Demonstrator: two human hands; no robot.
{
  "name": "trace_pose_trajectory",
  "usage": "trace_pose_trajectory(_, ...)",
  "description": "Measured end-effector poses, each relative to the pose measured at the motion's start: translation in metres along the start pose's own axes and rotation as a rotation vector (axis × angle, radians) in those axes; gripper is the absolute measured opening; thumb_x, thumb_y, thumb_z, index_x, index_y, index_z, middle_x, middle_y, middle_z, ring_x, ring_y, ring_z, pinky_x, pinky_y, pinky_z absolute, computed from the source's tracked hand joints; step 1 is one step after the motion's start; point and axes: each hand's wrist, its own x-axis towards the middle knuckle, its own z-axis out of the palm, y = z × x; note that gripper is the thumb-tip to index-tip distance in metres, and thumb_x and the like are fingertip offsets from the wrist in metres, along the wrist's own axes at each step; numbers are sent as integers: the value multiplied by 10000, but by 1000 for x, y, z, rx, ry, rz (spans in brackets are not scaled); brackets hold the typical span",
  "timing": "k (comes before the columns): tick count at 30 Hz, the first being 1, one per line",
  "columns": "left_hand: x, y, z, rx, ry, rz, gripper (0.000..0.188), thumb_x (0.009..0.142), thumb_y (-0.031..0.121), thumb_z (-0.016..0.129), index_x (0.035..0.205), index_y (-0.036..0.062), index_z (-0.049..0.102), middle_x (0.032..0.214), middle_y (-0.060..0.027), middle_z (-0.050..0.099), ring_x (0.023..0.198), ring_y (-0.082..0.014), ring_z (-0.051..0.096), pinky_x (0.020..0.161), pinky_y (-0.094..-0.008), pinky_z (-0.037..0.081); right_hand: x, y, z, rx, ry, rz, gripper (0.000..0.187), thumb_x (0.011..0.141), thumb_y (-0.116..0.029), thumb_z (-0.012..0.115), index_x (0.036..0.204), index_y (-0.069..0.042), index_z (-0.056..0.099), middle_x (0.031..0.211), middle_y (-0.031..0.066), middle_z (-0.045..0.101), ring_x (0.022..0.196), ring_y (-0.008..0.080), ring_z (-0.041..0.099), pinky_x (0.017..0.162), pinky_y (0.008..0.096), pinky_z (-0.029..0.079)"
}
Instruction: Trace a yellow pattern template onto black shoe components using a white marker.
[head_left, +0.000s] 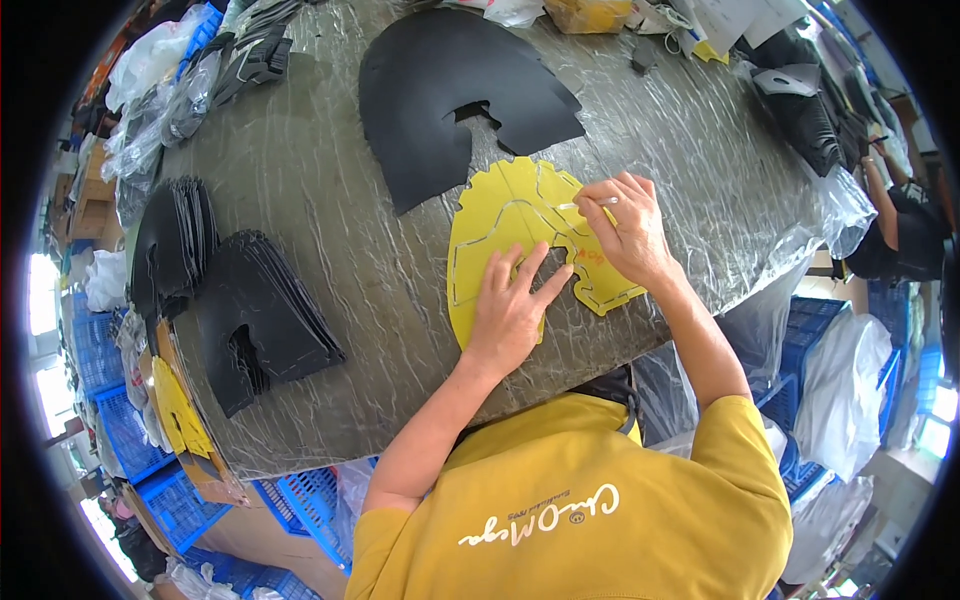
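A yellow template (pixel 490 205) with a notched edge and narrow slots lies on the table, close against the lower edge of a curved black sheet piece (pixel 420 100). My left hand (pixel 510 310) rests on the template's lower part, fingers spread around a cut-out in it. In my right hand (pixel 632 230) is a slim, pale pen (pixel 597 202), pinched between the fingers, its tip pointing left over the template's upper right part. Whether another piece lies under the template I cannot tell.
Two stacks of black cut pieces, one farther left (pixel 175 240) and one nearer (pixel 265 320), lie on the plastic-covered table (pixel 300 130). Another yellow template (pixel 178 410) sits by the left edge. Blue crates (pixel 185 505) stand below. At far right is another person (pixel 900 225).
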Motion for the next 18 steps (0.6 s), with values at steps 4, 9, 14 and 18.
trace_pose_trajectory(4, -1, -1, 1, 7, 6, 2, 704, 745, -89, 680, 1370, 235, 672, 1475, -82, 507, 1259, -387, 479, 1084, -490, 444, -2, -3, -2, 37, 7, 6, 37, 938, -94, 667, 903, -94, 655, 820, 27, 669, 819, 242, 615, 894, 410, 423)
trace_pose_trajectory(9, -3, -3, 1, 17, -57, 2, 634, 814, -5, 699, 1402, 220, 626, 1495, -120, 476, 1302, -397, 469, 1160, -568, 368, -11, -4, -14, 13, -15, 2, 30, 930, -78, 657, 904, -93, 656, 818, 26, 660, 824, 238, 611, 908, 407, 423)
trace_pose_trajectory(14, -1, -2, -1, 29, -60, 6, 626, 804, -7, 712, 1382, 220, 629, 1474, -113, 474, 1306, -394, 464, 1154, -568, 378, -21, -6, -22, 9, -20, 31, 40, 928, -76, 654, 891, -92, 648, 816, 26, 649, 820, 238, 608, 912, 407, 422)
trace_pose_trajectory(18, 1, -3, 0, 36, -70, 5, 624, 805, -2, 714, 1378, 227, 628, 1470, -108, 470, 1307, -389, 464, 1156, -567, 380, -24, -7, -26, 3, -26, 31, 28, 930, -71, 646, 911, -92, 642, 823, 28, 642, 818, 241, 603, 912, 405, 419)
